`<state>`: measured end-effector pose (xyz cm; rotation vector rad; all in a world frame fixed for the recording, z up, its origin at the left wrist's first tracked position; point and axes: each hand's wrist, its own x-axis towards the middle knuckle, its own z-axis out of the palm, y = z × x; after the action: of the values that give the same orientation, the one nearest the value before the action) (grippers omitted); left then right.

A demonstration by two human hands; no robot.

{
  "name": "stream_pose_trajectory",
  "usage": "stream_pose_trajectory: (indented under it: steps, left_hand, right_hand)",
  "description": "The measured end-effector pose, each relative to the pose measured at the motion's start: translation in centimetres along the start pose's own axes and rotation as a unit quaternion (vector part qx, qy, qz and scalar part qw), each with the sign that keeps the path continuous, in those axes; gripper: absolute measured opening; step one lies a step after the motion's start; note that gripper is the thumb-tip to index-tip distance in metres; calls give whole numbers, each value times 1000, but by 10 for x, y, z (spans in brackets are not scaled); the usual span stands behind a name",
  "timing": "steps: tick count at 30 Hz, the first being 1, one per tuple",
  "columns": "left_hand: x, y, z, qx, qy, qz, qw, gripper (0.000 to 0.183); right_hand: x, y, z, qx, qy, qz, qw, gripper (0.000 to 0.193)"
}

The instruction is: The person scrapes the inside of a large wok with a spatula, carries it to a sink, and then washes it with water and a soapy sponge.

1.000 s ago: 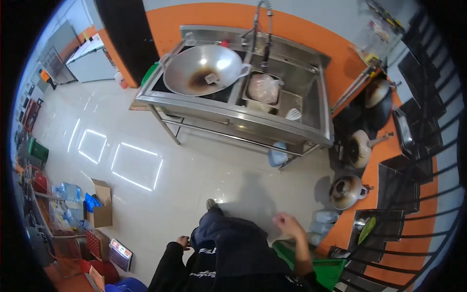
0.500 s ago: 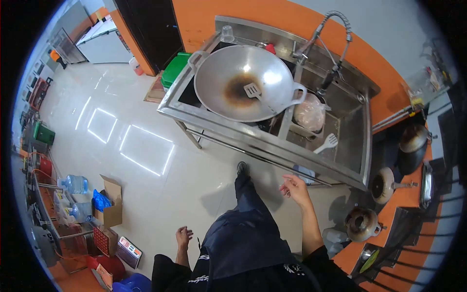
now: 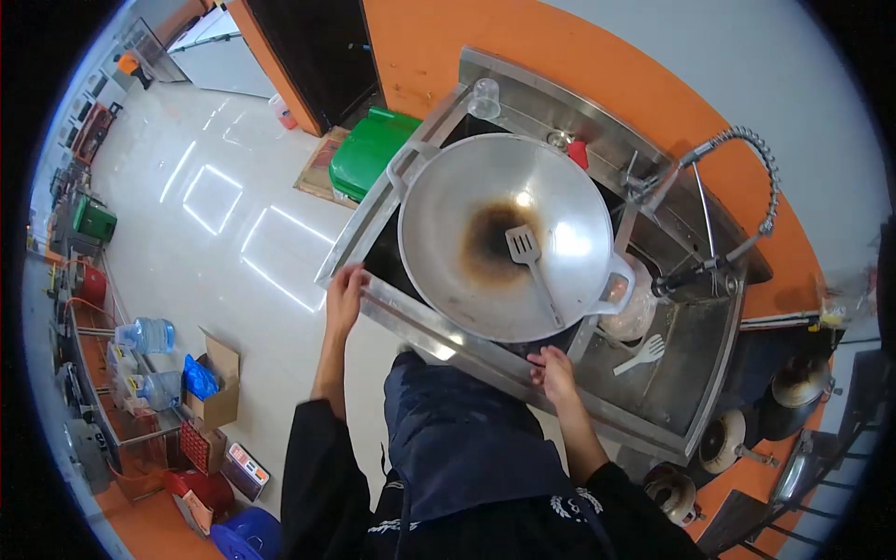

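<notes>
A large silvery wok (image 3: 448, 196) with two loop handles rests over the left basin of a stainless steel sink (image 3: 401, 313). Brown scorching marks its bottom, and a slotted metal turner (image 3: 525, 245) leans inside. My left hand (image 3: 345, 291) is at the sink's front left corner, fingers loosely bent and holding nothing. Close below the wok's near rim, my right hand (image 3: 554, 373) is over the front edge, fingers apart and empty. Whether either hand touches the metal is hard to tell. A white slotted spatula (image 3: 642, 355) lies in the right basin, near a bagged pinkish thing (image 3: 633, 308).
A spring-hose faucet (image 3: 767, 187) arches over the right basin. At the back left ledge stands a clear plastic cup (image 3: 484, 99). Beside the sink is a green lidded bin (image 3: 371, 154). Burner pans (image 3: 723, 441) line the right; an open cardboard box (image 3: 220, 378) is on the left.
I have stepped up to the sink, which now appears closer. My left hand has risen to its front left corner, and my right hand has come to the front edge by the wok.
</notes>
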<state>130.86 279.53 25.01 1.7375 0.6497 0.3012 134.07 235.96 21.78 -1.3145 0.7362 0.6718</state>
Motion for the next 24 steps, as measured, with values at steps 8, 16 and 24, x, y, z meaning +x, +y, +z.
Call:
stream_pose_trajectory:
  steps: [8,16,24]
  left_hand:
    - [249,-25,69,227,33,113,967,36]
    - [254,19,56,161,-118,25,980,35]
    - [269,45,47,66,-224,76,969,43]
  right_hand:
    - [7,17,43,30,71,9,997,31]
    - [4,26,76,56,188,-37,980,19]
    - [0,6,80,94,232,5,968,10]
